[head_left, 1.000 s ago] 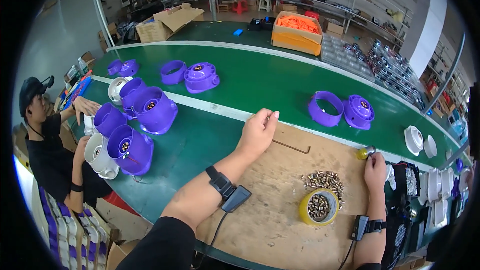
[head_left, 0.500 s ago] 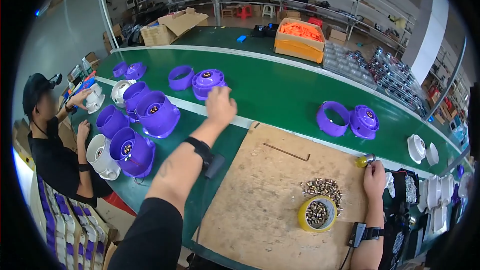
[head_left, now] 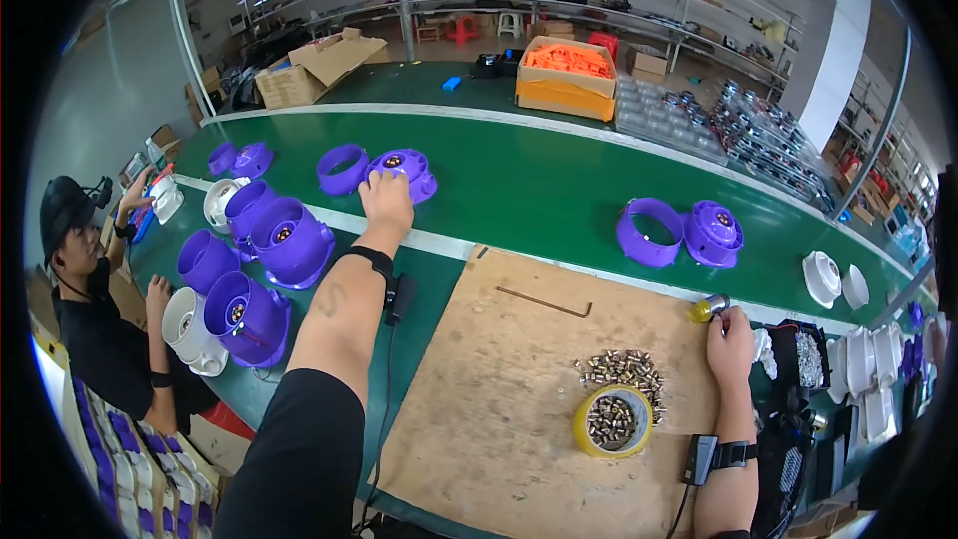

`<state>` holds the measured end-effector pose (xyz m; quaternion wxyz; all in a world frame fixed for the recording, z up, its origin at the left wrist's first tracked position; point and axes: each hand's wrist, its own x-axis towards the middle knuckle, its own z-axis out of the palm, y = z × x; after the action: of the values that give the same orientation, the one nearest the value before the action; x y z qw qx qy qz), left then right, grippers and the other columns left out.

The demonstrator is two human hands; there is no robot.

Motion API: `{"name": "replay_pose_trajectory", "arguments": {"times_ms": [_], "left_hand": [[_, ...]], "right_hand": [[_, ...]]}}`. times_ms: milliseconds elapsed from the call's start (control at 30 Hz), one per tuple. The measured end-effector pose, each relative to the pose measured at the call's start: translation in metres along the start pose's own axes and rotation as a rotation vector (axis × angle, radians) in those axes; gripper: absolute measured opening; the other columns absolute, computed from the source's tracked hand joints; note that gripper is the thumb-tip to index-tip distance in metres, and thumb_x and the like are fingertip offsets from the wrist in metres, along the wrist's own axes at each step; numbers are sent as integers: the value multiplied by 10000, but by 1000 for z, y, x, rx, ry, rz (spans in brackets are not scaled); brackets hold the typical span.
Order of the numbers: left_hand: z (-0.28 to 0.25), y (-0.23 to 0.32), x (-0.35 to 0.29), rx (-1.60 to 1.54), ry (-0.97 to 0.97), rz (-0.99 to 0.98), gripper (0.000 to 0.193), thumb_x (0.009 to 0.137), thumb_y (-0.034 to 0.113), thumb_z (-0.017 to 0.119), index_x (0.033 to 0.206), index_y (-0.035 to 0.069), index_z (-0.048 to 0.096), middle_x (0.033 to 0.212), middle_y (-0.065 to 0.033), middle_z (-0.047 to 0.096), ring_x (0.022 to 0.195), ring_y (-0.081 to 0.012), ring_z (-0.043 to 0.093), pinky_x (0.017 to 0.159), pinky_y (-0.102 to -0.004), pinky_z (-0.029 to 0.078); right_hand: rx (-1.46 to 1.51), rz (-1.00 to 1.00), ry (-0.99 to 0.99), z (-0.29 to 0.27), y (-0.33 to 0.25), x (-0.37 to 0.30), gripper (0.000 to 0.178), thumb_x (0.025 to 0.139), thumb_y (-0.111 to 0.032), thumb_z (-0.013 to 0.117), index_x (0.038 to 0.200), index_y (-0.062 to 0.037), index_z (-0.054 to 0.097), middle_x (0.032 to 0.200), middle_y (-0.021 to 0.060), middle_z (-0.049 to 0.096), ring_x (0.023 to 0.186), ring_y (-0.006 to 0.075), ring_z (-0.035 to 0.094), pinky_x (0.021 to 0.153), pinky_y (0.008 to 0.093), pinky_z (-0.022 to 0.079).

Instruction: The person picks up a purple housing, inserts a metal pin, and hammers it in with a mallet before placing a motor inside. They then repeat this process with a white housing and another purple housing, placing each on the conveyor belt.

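My left hand (head_left: 387, 202) reaches across to a round purple plastic housing (head_left: 411, 164) on the green belt. Its fingers curl over the housing's near edge; the fingertips are partly hidden. A purple ring (head_left: 342, 170) stands just left of that housing. At the right edge of the brown board (head_left: 479, 369), my right hand (head_left: 730, 347) is closed around the end of a short yellow-and-metal tool (head_left: 707, 308). An L-shaped hex key (head_left: 544, 301) lies on the board. Small metal cylinders (head_left: 629, 369) are heaped there, beside a yellow tape roll (head_left: 582, 429) with more inside.
Purple housings (head_left: 291, 240) and a white one (head_left: 190, 327) stand at left, near a seated person (head_left: 110, 329). Another purple ring (head_left: 649, 233) and housing (head_left: 715, 235) sit on the belt at right. A carton of orange parts (head_left: 566, 90) stands beyond the belt.
My left hand has moved left onto the near side of the purple housing. My right hand stays at the yellow-and-metal tool. The view has shifted slightly; the seated person's raised hand has moved up.
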<state>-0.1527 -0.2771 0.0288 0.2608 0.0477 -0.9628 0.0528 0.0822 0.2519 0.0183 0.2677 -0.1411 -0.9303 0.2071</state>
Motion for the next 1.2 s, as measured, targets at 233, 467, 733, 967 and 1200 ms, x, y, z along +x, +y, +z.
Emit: {"name": "replay_pose_trajectory", "arguments": {"times_ms": [233, 467, 733, 967, 1200], "left_hand": [[-13, 4, -18, -94, 262, 207, 242, 676, 159, 815, 876, 124, 683, 937, -28, 633, 1004, -245, 569, 863, -466, 388], [-106, 52, -70, -285, 512, 550, 136, 701, 116, 735, 751, 134, 610, 818, -22, 530, 924, -234, 566, 858, -454, 364], [-206, 113, -160, -556, 605, 789, 126, 652, 136, 673, 718, 172, 572, 826, 12, 523, 901, -190, 560, 941, -453, 342], [-237, 139, -200, -773, 460, 927, 143, 638, 147, 695, 703, 200, 581, 838, 35, 514, 910, -158, 558, 1053, -508, 291], [-257, 143, -210, -847, 390, 954, 212, 583, 143, 721, 782, 218, 718, 792, 57, 581, 859, -161, 480, 1078, -478, 283]], "right_hand": [[8, -23, 25, 3, 5, 1, 134, 879, -140, 607, 881, -12, 569, 882, 193, 619, 819, 388, 606, 718, 469, 478], [10, -34, 150, -11, -14, 2, 129, 860, -104, 630, 918, 5, 593, 902, 190, 623, 847, 369, 616, 736, 453, 488], [542, -322, -67, -56, -96, -5, 334, 933, -37, 554, 1265, -7, 568, 1146, 142, 631, 1034, 235, 627, 840, 343, 501], [1264, -51, -565, -103, -127, -16, 489, 1055, -390, 445, 1308, 10, 565, 1213, 106, 637, 1100, 154, 590, 991, 304, 450], [1254, 185, -632, -77, -106, -13, 275, 1033, -230, 537, 1140, -13, 667, 997, -2, 692, 871, 51, 626, 770, 207, 510]]}}
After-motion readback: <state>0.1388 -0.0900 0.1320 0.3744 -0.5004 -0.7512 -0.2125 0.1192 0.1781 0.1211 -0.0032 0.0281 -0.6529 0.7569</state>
